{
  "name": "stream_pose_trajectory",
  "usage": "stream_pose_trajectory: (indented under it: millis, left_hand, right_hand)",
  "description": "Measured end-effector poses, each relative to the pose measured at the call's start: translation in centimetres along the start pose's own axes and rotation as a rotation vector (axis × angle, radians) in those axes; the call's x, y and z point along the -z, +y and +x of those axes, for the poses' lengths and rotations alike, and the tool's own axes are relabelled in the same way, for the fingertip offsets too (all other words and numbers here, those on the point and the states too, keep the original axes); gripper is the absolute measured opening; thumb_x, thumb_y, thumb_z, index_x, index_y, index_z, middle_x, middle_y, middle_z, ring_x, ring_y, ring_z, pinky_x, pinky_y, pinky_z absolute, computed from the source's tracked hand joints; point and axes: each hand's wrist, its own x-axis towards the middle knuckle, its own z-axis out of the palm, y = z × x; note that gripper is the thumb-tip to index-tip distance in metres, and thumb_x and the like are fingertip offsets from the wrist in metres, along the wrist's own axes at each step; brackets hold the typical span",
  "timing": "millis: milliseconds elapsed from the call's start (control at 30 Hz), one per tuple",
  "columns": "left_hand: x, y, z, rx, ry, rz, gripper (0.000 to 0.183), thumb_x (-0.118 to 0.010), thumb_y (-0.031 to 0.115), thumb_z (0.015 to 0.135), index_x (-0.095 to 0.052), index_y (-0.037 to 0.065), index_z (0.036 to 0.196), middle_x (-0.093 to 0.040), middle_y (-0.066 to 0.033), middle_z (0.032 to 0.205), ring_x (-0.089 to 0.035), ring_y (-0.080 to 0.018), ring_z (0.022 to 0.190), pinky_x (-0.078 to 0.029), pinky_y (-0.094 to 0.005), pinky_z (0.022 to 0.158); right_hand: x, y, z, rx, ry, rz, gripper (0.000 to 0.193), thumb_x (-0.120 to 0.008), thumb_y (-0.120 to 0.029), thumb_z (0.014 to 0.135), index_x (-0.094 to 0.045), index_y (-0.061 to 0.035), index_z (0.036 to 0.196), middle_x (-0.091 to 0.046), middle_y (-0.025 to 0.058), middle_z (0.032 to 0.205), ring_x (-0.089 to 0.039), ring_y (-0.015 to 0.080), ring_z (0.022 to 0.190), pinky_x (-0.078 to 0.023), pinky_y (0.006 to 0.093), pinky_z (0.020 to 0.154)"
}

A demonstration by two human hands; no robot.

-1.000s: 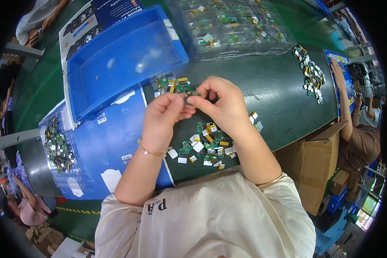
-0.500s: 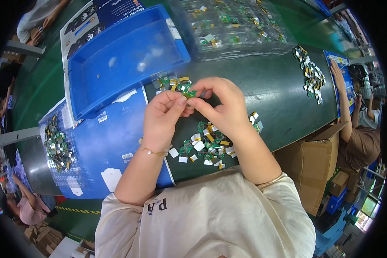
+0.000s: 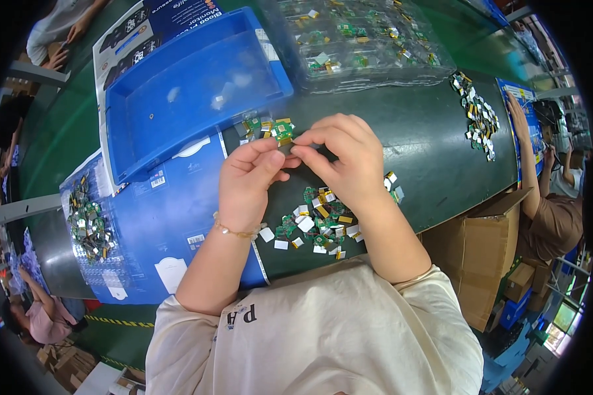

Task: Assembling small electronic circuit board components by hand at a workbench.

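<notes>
Between the fingertips of both hands, just in front of the blue bin, is a small green circuit board point(image 3: 284, 128) with a yellowish flat part at its lower end. My left hand point(image 3: 249, 172) pinches it from the left, thumb against fingers. From the right, the thumb and forefinger of my right hand point(image 3: 344, 157) close on the same piece's lower edge; the exact grip spot is partly hidden. Nearer me lies a heap of circuit boards with white and gold flat parts point(image 3: 320, 220). Beyond my fingers sits a smaller group of such boards point(image 3: 252, 125).
A blue plastic bin point(image 3: 184, 89) stands far left on printed blue sheets point(image 3: 171, 217). Stacked clear trays point(image 3: 375, 49) holding boards are at the back. More board heaps lie right point(image 3: 476, 118) and left point(image 3: 89, 227). A cardboard box point(image 3: 474, 257) adjoins the table's right edge; co-workers sit around.
The circuit board has been turned up and now shows more of its face above my fingertips. My right hand's fingers have shifted slightly lower on it. The forearms stay nearly still.
</notes>
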Motion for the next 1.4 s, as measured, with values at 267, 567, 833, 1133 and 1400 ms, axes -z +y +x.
stream_pose_trajectory:
  millis: [267,567,833,1133,1400]
  left_hand:
    - [0.1,-0.5,-0.1,-0.071,-0.008,0.122,0.014,-0.064,-0.002,0.081,-0.064,-0.002,0.096,-0.066,-0.0117,0.092,-0.066,-0.0192,0.084,-0.051,-0.0248,0.069]
    - [-0.3,-0.2,-0.1,-0.02,-0.015,0.108,0.02,-0.062,0.001,0.083,-0.061,-0.002,0.103,-0.066,-0.0111,0.096,-0.065,-0.0188,0.085,-0.051,-0.0257,0.072]
    - [0.3,-0.3,0.7,0.03,0.118,-0.102,0.023,-0.058,0.008,0.088,-0.058,0.003,0.111,-0.064,-0.008,0.102,-0.062,-0.0159,0.091,-0.051,-0.0271,0.079]
    - [0.7,0.5,0.9,0.086,0.093,-0.2,0.025,-0.054,0.015,0.092,-0.058,0.003,0.113,-0.062,-0.0061,0.105,-0.06,-0.0149,0.095,-0.049,-0.0263,0.084]
    - [0.3,0.8,1.0,0.145,0.148,-0.29,0.023,-0.055,0.016,0.091,-0.058,0.002,0.11,-0.062,-0.0095,0.104,-0.06,-0.0167,0.095,-0.05,-0.0275,0.083]
  right_hand:
    - [0.2,0.5,0.0,0.002,-0.066,0.028,0.014,-0.07,-0.004,0.066,-0.059,-0.007,0.074,-0.06,0.0058,0.076,-0.057,0.0249,0.069,-0.044,0.0343,0.065]
    - [0.3,0.4,0.0,0.009,-0.125,0.017,0.015,-0.065,-0.001,0.068,-0.053,-0.0066,0.076,-0.056,0.0078,0.078,-0.055,0.0282,0.074,-0.044,0.036,0.066]
    - [0.8,1.4,0.2,-0.043,-0.18,0.034,0.014,-0.062,-0.001,0.072,-0.05,-0.005,0.079,-0.056,0.0091,0.083,-0.055,0.0295,0.082,-0.044,0.0369,0.076]
    - [-0.4,3.2,-1.1,-0.169,-0.272,-0.288,0.009,-0.063,-0.003,0.071,-0.058,-0.0059,0.077,-0.056,0.0089,0.085,-0.054,0.031,0.084,-0.044,0.0388,0.077]
    - [-1.0,1.9,-0.9,-0.227,-0.25,-0.388,0.019,-0.072,-0.011,0.066,-0.061,-0.008,0.081,-0.056,0.0072,0.083,-0.054,0.0295,0.082,-0.046,0.0391,0.071]
